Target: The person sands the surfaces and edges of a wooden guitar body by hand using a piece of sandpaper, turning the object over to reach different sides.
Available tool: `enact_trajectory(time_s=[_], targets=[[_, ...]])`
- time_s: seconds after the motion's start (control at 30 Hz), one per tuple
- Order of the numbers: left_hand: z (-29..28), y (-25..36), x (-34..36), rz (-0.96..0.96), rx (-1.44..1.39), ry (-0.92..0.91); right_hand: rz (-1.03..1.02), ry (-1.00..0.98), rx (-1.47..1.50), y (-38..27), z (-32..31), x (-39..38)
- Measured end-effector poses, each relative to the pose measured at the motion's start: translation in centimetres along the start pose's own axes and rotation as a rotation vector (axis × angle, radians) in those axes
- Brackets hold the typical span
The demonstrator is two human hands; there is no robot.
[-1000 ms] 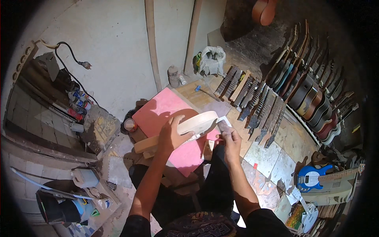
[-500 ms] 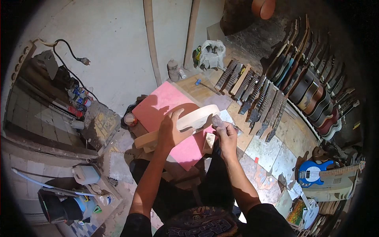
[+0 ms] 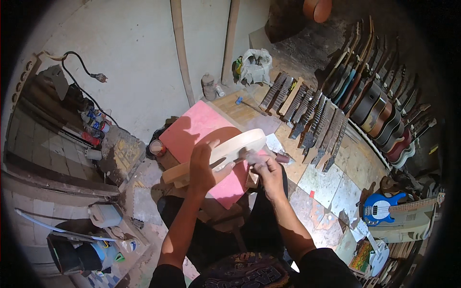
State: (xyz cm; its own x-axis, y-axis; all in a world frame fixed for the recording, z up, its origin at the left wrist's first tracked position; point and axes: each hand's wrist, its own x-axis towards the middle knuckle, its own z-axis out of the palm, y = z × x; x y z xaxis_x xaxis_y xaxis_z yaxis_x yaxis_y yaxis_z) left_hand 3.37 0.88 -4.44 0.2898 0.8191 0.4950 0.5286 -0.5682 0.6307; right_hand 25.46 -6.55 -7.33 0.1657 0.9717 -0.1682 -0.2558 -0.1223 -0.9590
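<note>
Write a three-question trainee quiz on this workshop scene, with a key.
1. True or false: the left hand rests on the pale unfinished guitar body.
2. What colour is the board under that body? A) green B) pink C) black
3. Which hand pinches a small pale piece against the body's edge?

Key:
1. True.
2. B, pink.
3. The right hand. What the piece is, perhaps sandpaper, is too small to tell.
</note>
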Motion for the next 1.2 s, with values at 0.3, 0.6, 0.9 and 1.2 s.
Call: enact_trajectory(time_s=[0.3, 0.6, 0.9, 1.2], targets=[[0.0, -0.6, -6.0, -0.455, -0.276, -0.157, 0.161, -0.174, 0.055, 3.5, 2.0, 0.5], [-1.9, 1.7, -7.6, -0.666, -0.743, 0.098, 0.307, 0.499, -1.174, 18.4, -0.9, 5.6], [-1.9, 1.5, -8.1, -0.835, -1.088, 0.099, 0.412, -0.013, 0.560, 4.7, -1.4, -1.0], [1.2, 5.2, -5.4, -0.614, -0.592, -0.013, 0.208, -0.315, 0.547, 2.5, 1.1, -4.8]])
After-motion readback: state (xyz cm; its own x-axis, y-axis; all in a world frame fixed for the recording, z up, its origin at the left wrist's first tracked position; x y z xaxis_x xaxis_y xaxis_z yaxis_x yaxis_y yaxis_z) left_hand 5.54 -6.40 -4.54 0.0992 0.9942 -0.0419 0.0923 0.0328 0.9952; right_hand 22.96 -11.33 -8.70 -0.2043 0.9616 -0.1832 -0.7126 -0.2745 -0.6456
